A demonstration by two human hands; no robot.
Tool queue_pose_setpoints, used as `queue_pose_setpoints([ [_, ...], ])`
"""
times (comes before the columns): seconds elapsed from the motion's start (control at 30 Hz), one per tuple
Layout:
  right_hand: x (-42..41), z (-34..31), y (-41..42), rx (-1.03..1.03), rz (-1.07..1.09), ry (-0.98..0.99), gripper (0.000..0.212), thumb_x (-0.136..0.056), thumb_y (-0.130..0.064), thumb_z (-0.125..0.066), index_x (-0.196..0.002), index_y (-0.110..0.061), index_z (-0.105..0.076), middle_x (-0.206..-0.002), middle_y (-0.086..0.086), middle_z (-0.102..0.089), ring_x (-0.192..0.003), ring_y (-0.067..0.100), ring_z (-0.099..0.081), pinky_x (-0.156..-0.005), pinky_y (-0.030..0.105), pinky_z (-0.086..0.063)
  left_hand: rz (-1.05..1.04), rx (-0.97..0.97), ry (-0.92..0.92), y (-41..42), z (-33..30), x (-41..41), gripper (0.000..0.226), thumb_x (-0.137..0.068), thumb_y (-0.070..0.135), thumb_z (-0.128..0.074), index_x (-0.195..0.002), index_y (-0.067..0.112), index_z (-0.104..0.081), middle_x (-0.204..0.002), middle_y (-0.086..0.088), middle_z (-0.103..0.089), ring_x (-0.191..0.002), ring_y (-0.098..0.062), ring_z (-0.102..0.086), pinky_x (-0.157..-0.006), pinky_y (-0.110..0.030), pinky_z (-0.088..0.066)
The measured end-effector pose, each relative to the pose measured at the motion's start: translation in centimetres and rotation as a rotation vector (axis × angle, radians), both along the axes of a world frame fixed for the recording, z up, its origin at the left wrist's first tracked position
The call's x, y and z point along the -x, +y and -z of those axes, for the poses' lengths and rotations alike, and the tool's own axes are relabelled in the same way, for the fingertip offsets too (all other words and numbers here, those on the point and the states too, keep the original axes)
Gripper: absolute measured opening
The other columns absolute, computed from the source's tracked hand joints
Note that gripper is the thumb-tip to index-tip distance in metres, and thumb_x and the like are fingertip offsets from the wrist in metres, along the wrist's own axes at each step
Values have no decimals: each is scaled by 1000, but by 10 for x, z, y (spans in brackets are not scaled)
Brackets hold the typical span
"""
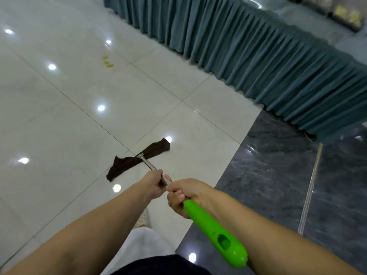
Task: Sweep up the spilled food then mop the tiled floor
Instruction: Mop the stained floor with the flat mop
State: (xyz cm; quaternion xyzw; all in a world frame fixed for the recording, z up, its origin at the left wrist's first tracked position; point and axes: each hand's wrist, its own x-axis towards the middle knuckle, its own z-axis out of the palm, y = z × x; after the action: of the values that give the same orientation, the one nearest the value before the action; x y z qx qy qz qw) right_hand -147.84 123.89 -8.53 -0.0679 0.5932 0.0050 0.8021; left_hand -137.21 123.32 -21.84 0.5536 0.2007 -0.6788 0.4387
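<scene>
1. The left hand [154, 184] is gripping the thin silver metal pole [148, 163] of the mop, fingers curled round it.
2. The right hand [183, 195] is wrapping its fingers round the top of the bright green plastic handle [214, 227], just behind the left hand.
3. The dark brown cloth mop head [137, 161] is lying flat on the glossy white tiled floor [69, 126], straddling a grout line.
4. A few small yellowish food scraps [107, 61] are sitting further out on the tiles, well apart from the mop head.
5. A pleated teal fabric skirt [258, 56] is hanging along the counter at the right, beside a dark grey marble floor strip [268, 175].
</scene>
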Motion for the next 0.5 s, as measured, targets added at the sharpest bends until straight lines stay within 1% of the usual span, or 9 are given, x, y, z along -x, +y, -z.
queue_pose_setpoints([
  [0.03, -14, 1, -10, -3, 6, -1, 26, -94, 0, -44, -74, -17, -49, -37, 2, -35, -20, 6, -30, -23, 9, -24, -23, 9, 18, -11, 1, -13, 16, -102, 23, -35, -97, 9, -40, -69, -6, -40, -53, -12, -41, -37, -17, -44],
  [0.13, -58, 3, -42, 1, 23, -7, 29, -94, 0, -46, -79, -23, -54, -38, 2, -35, -20, 6, -30, -23, 9, -24, -75, 27, 39, -41, -5, -55, 20, -103, 23, -34, -94, 6, -38, -73, -8, -40, -55, -13, -41, -38, -17, -45],
  [0.23, -98, 4, -73, 18, 50, -5, 36, -93, 2, -45, -83, -31, -54, -39, 0, -34, -21, 7, -29, -24, 8, -25, -66, 74, 100, -66, -13, -92, 23, -103, 27, -31, -105, 5, -38, -73, -10, -46, -60, -16, -48, -44, -24, -51],
  [0.33, -127, 2, -105, 29, 43, -18, 35, -93, 2, -46, -68, -23, -48, -42, -1, -34, -21, 7, -30, -25, 7, -24, -79, 123, 126, -86, -23, -122, 27, -104, 24, -31, -91, 2, -41, -79, -14, -51, -70, -21, -54, -44, -30, -55],
  [0.37, -135, 2, -117, 23, 33, -19, 32, -93, 1, -48, -67, -18, -47, -46, -1, -34, -21, 7, -30, -24, 7, -25, -87, 152, 129, -93, -27, -130, 27, -104, 21, -31, -88, 1, -42, -79, -14, -50, -71, -21, -54, -46, -29, -56],
  [0.43, -147, 3, -142, 10, 8, -34, 24, -93, -4, -51, -70, -9, -46, -48, 0, -36, -21, 6, -31, -23, 10, -26, -92, 206, 92, -107, -35, -143, 27, -102, 12, -34, -81, -1, -46, -75, -14, -46, -68, -22, -51, -57, -32, -55],
  [0.47, -153, 4, -153, 11, -2, -38, 23, -94, -5, -51, -71, -6, -46, -45, 1, -37, -21, 6, -32, -23, 11, -27, -93, 226, 78, -113, -37, -149, 27, -100, 7, -35, -78, -2, -47, -74, -15, -45, -67, -22, -49, -59, -31, -55],
  [0.5, -158, 6, -164, 16, -12, -37, 23, -94, -6, -50, -71, -5, -46, -42, 2, -37, -20, 6, -32, -23, 11, -27, -93, 248, 76, -118, -39, -154, 27, -99, 4, -36, -76, -3, -48, -73, -15, -46, -67, -22, -49, -56, -30, -56],
])
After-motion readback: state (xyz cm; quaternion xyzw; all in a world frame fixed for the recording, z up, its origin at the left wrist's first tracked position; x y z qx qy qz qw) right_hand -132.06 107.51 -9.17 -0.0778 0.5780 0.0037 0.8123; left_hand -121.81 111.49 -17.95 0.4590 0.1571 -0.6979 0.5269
